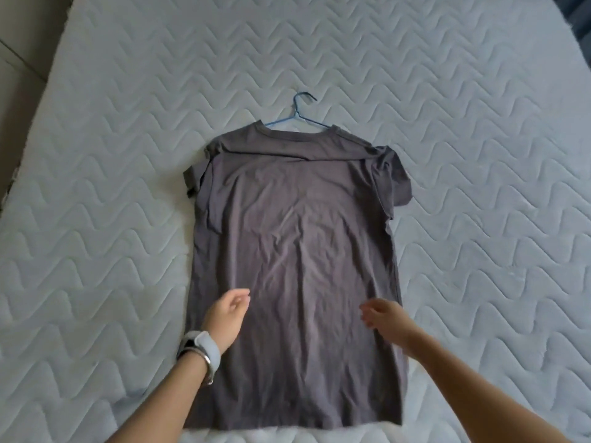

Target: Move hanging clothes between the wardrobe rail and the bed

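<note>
A dark grey T-shirt [294, 238] lies flat on the bed [479, 187], neck away from me, hem toward me. A blue wire hanger [299, 115] is still inside it, its hook sticking out past the collar. My left hand [225, 316], with a white watch on the wrist, hovers over the shirt's lower left part, fingers loosely curled and holding nothing. Over the lower right part my right hand [383, 318] is held with relaxed fingers, also holding nothing. The wardrobe rail is out of view.
The bed is a white quilted mattress with a wavy stitch pattern that fills nearly the whole view. A strip of floor [19, 59] shows past its left edge, and something dark [579, 14] sits at the far right corner.
</note>
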Available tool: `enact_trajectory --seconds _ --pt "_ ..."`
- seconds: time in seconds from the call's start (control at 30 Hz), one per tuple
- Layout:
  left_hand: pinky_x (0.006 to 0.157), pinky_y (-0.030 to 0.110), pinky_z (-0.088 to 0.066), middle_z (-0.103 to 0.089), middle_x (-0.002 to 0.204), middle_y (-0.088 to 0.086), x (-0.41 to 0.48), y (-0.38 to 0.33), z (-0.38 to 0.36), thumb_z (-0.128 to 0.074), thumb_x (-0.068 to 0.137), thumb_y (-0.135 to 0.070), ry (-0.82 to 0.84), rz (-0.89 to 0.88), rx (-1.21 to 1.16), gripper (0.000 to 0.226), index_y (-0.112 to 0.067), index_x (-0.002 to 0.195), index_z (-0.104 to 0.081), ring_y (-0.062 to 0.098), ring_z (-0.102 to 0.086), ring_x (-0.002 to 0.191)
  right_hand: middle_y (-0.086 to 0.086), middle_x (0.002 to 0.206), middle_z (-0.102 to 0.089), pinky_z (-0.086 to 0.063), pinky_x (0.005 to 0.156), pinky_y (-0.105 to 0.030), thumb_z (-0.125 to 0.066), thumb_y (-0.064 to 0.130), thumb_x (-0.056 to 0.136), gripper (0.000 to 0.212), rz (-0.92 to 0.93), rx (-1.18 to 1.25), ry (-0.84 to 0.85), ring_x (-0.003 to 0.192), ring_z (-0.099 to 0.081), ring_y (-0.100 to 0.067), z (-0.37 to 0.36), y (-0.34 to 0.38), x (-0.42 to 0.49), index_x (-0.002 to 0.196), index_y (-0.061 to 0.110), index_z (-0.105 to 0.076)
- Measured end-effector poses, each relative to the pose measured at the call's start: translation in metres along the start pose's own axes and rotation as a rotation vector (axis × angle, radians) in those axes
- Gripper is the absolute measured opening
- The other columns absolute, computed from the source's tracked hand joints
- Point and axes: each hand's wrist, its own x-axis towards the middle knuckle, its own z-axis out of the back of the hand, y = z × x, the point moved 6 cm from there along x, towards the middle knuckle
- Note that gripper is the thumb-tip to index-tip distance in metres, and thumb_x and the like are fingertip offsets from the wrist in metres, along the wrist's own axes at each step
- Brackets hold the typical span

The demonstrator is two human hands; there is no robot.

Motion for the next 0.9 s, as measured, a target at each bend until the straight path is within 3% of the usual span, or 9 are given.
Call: enact_trajectory --seconds 0.07,0.17,0.33,0.37,0.47,0.67,0.8,0.9 --pt "0.094 0.022 -0.036 -0.06 0.124 0.012 0.06 -0.035 -0.011 -0.05 0.092 -0.014 -0.016 -0.099 0.062 0.029 -0.006 0.12 -0.057 0.022 -0.054 0.116 -0.009 0.084 -0.069 -0.05 0.081 -0.035 -0.053 0.013 0.086 0.016 0.082 -0.034 -0.04 0.081 -0.063 -0.026 0.015 0.049 0.05 0.091 0.014 -0.068" --pt "0.11 0.025 -0.025 -0.043 0.143 0.006 0.145 -0.075 -0.038 -0.048 0.093 -0.025 -0.009 -0.302 0.249 0.042 -0.01 0.133 -0.046 0.019 -0.035 0.137 -0.012 0.105 -0.071 -0.046 0.089 -0.03 -0.051 0.015 0.087 0.024 0.181 -0.106 -0.144 0.102 -0.063 -0.029 0.033 0.115 0.117 0.102 0.011 -0.07" --pt "0.117 0.042 0.001 -0.009 0.158 -0.005 0.268 -0.097 -0.072 -0.005 0.077 -0.057 -0.123 -0.495 0.811 0.078 -0.024 0.147 -0.018 0.012 0.0 0.146 -0.008 0.115 -0.067 -0.038 0.091 -0.022 -0.051 0.014 0.089 0.027 0.385 -0.189 -0.306 0.111 -0.059 -0.024 0.059 0.212 0.204 0.112 0.011 -0.065" --pt "0.116 0.045 0.002 -0.012 0.158 -0.004 0.285 -0.098 -0.074 -0.005 0.076 -0.059 -0.174 -0.547 0.897 0.079 -0.026 0.147 -0.018 0.011 -0.001 0.146 -0.01 0.118 -0.066 -0.038 0.093 -0.025 -0.051 0.014 0.089 0.028 0.432 -0.204 -0.351 0.112 -0.058 -0.025 0.065 0.229 0.218 0.114 0.009 -0.064" --pt "0.109 0.051 -0.011 -0.041 0.147 0.0 0.305 -0.099 -0.077 -0.031 0.083 -0.054 -0.299 -0.694 0.945 0.062 -0.027 0.138 -0.036 0.014 -0.022 0.139 -0.016 0.127 -0.056 -0.032 0.095 -0.026 -0.048 0.011 0.09 0.033 0.542 -0.278 -0.493 0.118 -0.05 -0.03 0.086 0.276 0.262 0.121 0.006 -0.058" --pt "0.108 0.052 -0.016 -0.044 0.145 0.0 0.308 -0.094 -0.08 -0.042 0.081 -0.048 -0.308 -0.753 0.911 0.059 -0.026 0.136 -0.042 0.017 -0.027 0.136 -0.013 0.146 -0.035 -0.024 0.111 -0.043 -0.045 0.024 0.092 0.051 0.523 -0.466 -0.515 0.135 -0.03 -0.032 0.086 0.333 0.335 0.141 0.014 -0.033" --pt "0.108 0.051 -0.015 -0.044 0.145 -0.001 0.308 -0.093 -0.08 -0.042 0.081 -0.048 -0.323 -0.783 0.913 0.059 -0.027 0.136 -0.04 0.017 -0.028 0.136 -0.013 0.141 -0.036 -0.022 0.107 -0.047 -0.046 0.039 0.091 0.051 0.416 -0.577 -0.518 0.132 -0.027 -0.031 0.086 0.346 0.348 0.136 0.017 -0.037" --pt "0.109 0.051 -0.015 -0.045 0.144 -0.001 0.307 -0.093 -0.078 -0.043 0.081 -0.046 -0.343 -0.801 0.892 0.057 -0.026 0.135 -0.041 0.016 -0.028 0.136 -0.012 0.13 -0.05 -0.026 0.1 -0.043 -0.043 0.039 0.093 0.037 0.382 -0.545 -0.532 0.126 -0.035 -0.029 0.089 0.345 0.345 0.12 0.015 -0.052"
